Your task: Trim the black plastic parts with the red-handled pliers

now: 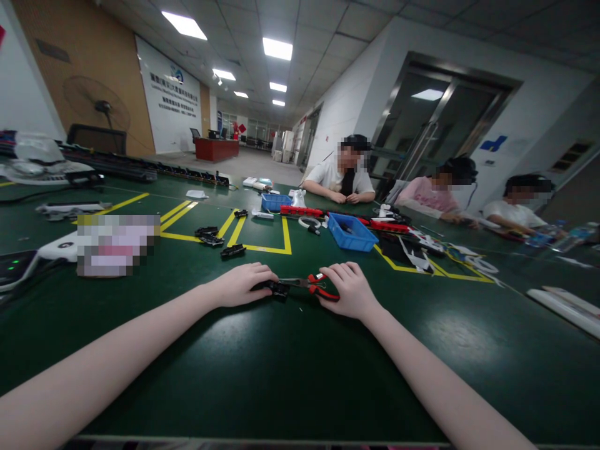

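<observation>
My left hand (pixel 241 284) rests on the green table (pixel 281 362), its fingers curled round a small black part (pixel 276 289). My right hand (pixel 349 290) grips the red handles of a pair of pliers (pixel 312 284). The pliers' metal jaws point left and meet the black part between the two hands. Both forearms lie on the table, reaching in from the near edge.
More black parts (pixel 215 239) lie inside yellow tape lines ahead. A blue bin (pixel 350 231) stands further back, a smaller blue bin (pixel 274 201) beyond it. Three people sit working at the far right side. White devices (pixel 56 247) lie at left.
</observation>
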Demonstrator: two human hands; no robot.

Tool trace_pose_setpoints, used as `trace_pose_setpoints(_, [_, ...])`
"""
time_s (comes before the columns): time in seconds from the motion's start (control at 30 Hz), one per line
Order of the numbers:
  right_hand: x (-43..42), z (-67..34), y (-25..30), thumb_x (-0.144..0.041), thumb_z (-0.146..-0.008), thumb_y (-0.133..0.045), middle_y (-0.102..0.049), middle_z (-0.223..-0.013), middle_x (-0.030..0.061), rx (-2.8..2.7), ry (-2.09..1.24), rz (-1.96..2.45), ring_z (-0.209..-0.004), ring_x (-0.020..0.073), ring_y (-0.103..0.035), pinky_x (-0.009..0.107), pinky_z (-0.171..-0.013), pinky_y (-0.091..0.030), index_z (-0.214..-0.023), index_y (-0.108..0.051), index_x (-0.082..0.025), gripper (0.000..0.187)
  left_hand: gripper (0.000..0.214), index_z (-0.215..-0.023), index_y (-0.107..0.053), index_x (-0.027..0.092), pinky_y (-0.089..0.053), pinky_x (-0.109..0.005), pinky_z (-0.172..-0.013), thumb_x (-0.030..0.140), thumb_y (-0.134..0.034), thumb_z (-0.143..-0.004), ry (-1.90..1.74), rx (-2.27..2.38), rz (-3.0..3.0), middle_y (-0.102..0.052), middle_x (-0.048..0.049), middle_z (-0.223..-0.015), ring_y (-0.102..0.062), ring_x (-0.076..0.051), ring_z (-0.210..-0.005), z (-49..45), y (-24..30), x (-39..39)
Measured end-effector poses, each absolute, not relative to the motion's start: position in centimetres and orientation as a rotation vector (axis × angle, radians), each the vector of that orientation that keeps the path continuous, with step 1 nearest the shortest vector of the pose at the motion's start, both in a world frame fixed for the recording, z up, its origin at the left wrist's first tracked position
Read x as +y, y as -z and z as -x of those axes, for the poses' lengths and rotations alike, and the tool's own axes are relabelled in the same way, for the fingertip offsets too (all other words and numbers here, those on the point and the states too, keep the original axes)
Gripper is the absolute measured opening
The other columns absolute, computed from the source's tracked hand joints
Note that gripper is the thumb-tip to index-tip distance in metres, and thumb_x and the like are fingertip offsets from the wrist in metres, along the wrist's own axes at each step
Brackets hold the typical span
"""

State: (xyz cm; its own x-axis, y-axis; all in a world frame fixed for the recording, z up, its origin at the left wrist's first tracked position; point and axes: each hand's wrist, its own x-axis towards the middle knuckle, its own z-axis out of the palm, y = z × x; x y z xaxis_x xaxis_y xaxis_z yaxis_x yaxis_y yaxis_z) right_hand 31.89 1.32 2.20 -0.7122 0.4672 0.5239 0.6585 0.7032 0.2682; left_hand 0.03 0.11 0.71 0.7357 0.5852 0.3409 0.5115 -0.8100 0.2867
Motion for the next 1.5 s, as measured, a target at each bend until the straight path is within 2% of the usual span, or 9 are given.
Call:
trace_pose_setpoints(0.5, [1.11, -31.66, -2.36, -0.036, -0.074, -0.065, -0.066, -0.096, 0.0119, -2.511, 0.609, 0.883, -0.084, 0.0254, -0.059, 0.039, -0.08, -0.038, -0.11, -0.06, -0.014, 0.042, 0.026, -0.118, -0.056, 0.02, -0.048, -0.035, -0.088, 0.028, -0.055, -0.094, -0.61, 0.927, -2.734, -0.064, -0.007, -0.11, -0.059, -0.022, -0.101, -0.16, -0.79, 0.02])
trace_pose_setpoints(0.73, [1.17, -31.72, -2.42, -0.039, -0.075, -0.064, -0.067, -0.096, 0.0117, -2.557, 0.544, 0.912, -0.077, 0.0228, -0.058, 0.037, -0.075, -0.037, -0.107, -0.059, -0.014, 0.041, 0.031, -0.12, -0.056, 0.022, -0.048, -0.035, -0.087, 0.035, -0.06, -0.092, -0.6, 0.942, -2.713, -0.064, -0.006, -0.111, -0.06, -0.022, -0.102, -0.06, -0.81, 0.01])
trace_pose_setpoints(1.27, [0.81, -31.57, -2.84, -0.039, -0.075, -0.066, -0.068, -0.096, 0.0073, -2.637, 0.352, 1.037, -0.074, 0.0187, -0.06, 0.034, -0.073, -0.04, -0.103, -0.059, -0.018, 0.036, 0.025, -0.117, -0.057, 0.021, -0.047, -0.034, -0.088, 0.032, -0.056, -0.094, -0.61, 0.939, -2.761, -0.064, -0.0064, -0.11, -0.061, -0.022, -0.1, -0.25, -0.67, 0.06])
trace_pose_setpoints(1.5, [0.94, -31.65, -2.95, -0.038, -0.074, -0.067, -0.068, -0.095, 0.0069, -2.634, 0.373, 1.003, -0.075, 0.0191, -0.06, 0.035, -0.077, -0.041, -0.101, -0.059, -0.018, 0.034, 0.025, -0.116, -0.057, 0.021, -0.047, -0.033, -0.086, 0.032, -0.057, -0.094, -0.612, 0.937, -2.776, -0.063, -0.0061, -0.109, -0.06, -0.022, -0.099, -0.38, -0.68, 0.01])
